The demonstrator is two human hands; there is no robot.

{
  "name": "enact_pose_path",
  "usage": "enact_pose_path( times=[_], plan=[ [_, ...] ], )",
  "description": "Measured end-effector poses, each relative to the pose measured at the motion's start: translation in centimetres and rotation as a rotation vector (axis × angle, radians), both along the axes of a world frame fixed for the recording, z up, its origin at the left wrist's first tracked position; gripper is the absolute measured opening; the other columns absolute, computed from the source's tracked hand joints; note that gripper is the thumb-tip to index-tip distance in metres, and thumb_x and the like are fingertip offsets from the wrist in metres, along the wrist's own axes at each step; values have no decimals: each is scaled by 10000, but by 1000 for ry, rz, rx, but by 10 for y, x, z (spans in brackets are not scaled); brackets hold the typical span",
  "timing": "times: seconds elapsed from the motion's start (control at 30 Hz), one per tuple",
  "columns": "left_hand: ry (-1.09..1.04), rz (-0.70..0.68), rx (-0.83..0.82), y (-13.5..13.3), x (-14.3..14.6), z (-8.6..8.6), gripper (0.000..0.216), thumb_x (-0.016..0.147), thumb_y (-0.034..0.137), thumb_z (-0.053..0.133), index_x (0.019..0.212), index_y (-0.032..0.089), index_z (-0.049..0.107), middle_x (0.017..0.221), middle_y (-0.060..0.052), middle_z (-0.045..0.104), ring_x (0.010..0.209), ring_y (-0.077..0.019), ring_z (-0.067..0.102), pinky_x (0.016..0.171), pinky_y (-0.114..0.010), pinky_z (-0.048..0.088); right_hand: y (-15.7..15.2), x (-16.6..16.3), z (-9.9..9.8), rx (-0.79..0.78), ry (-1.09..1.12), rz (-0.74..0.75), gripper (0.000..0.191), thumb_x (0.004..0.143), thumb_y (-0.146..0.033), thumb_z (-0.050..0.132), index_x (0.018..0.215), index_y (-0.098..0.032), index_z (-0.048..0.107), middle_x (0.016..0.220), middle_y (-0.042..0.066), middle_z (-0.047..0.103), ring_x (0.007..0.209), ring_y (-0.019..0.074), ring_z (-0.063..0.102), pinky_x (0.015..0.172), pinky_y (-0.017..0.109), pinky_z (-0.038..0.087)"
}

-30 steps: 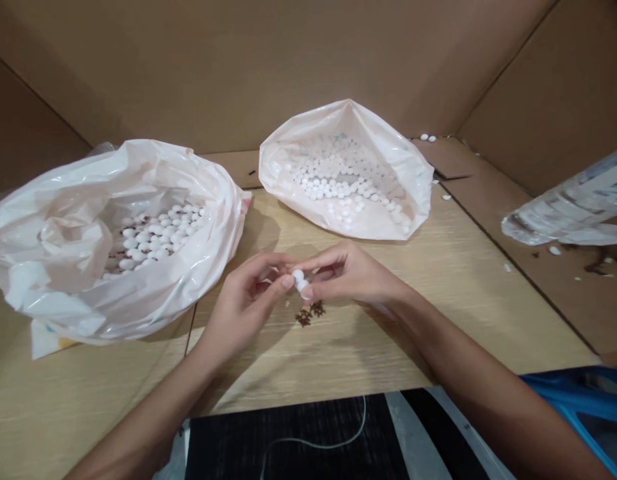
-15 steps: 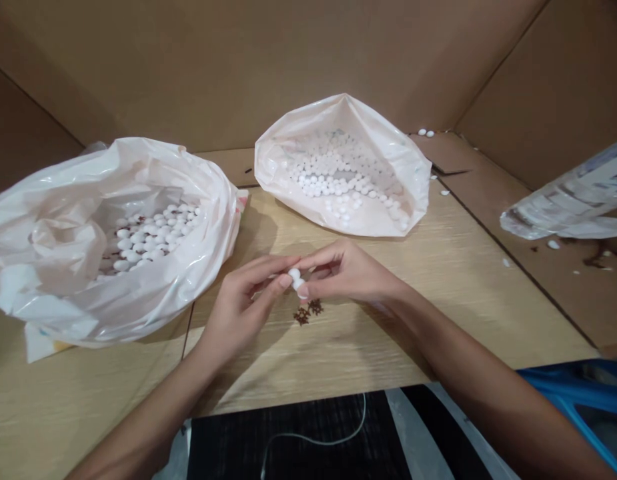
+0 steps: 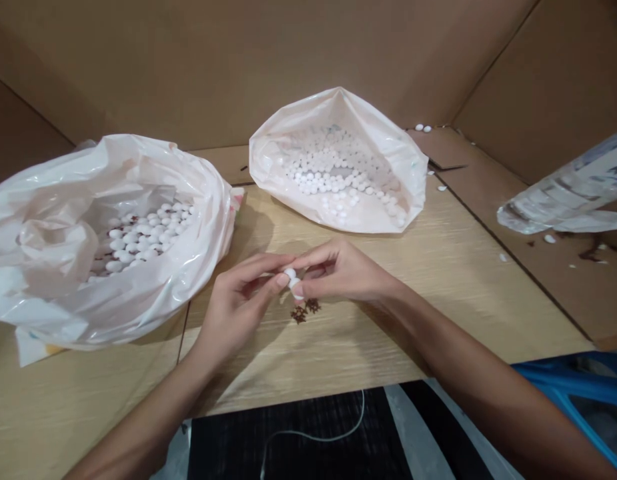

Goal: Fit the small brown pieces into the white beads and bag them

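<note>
Small white balls [image 3: 290, 273] are pinched between the fingertips of both my hands, just above the wooden tabletop. My left hand [image 3: 233, 303] grips them from the left with thumb and forefinger. From the other side my right hand [image 3: 351, 270] closes on them, its thumb covering part of the lower ball. Right below the fingertips lie a few dark brown star-shaped pieces [image 3: 299, 314]. To the left an open white plastic bag [image 3: 201, 267] holds many white balls with reddish-brown bits among them. Beyond my hands another open plastic bag [image 3: 268, 163] contains plain white balls.
A clear plastic bottle [image 3: 548, 203] lies on the right, near scattered white bits. Two white balls [image 3: 423, 127] sit in the back right corner. Cardboard walls [image 3: 198, 60] enclose the tabletop. A blue plastic object [image 3: 553, 377] is at the lower right.
The view has shifted slightly, so everything sits a little further left. Both hands keep their pinch on the white balls.
</note>
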State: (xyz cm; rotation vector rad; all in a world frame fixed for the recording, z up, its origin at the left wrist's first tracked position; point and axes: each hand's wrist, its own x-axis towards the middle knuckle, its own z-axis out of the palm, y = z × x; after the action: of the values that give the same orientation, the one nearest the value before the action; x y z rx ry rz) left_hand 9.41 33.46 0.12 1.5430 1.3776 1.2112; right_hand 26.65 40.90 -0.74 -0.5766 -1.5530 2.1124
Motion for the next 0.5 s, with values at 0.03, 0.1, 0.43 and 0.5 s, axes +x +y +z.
enact_pose_path(
  times=[0.03,0.1,0.43,0.5],
  plan=[
    [3,6,2,0,0,0,172,831,256,676,990,226,732,1001,-41,717,912,-182,655,788,-294,537,0,0,0,0,0,0,276,660,-195,803,933,-169,772,726,23,710,632,110,655,571,217,540],
    [13,15,16,-1,1,1,174,835,257,672,995,222,730,1013,-41,717,923,-180,654,789,-286,538,0,0,1,10,-2,-2,276,664,-220,804,933,-169,772,728,23,707,635,113,655,575,222,540],
    [69,33,54,-1,0,-2,227,860,297,640,1064,225,710,1069,-49,709,958,-186,651,758,-266,530,1,-2,2,-75,28,8,277,668,-255,811,925,-163,768,715,14,703,625,108,662,593,221,557],
    [36,21,48,0,-1,-2,248,865,310,633,1090,229,700,1092,-48,703,976,-184,650,781,-263,531,2,-2,1,-106,37,5,273,678,-244,805,938,-172,766,769,22,718,637,112,671,611,235,567]
  ],
)
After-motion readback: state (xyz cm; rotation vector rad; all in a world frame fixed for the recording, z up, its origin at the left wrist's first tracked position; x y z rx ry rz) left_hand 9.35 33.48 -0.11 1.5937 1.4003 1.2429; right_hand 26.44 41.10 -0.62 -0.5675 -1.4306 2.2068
